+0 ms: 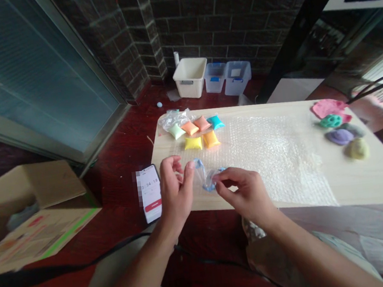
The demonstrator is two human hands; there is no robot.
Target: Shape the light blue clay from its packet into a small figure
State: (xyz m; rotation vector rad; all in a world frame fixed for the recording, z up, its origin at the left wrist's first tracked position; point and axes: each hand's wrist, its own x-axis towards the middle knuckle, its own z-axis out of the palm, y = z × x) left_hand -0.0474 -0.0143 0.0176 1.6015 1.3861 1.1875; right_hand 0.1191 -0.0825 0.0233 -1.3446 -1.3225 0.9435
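Note:
Above the near edge of the table, a clear plastic bag (200,177) with blue bits on it stretches between my two hands. My left hand (175,182) pinches its left side between thumb and fingers. On the other side, my right hand (240,188) has thumb and fingertips closed on the bag's right part. Just beyond lie several small pillow-shaped packets of coloured clay: a yellow packet (193,143), an orange packet (211,139), a pale green packet (176,131) and a blue packet (216,122) among them.
Bubble wrap (265,153) covers the table's middle. Clay lumps, including a pink piece (329,108) and a purple piece (339,136), lie at right. A phone (150,194) shows a timer at left, near an open cardboard box (48,224). A white basket (191,76) stands behind.

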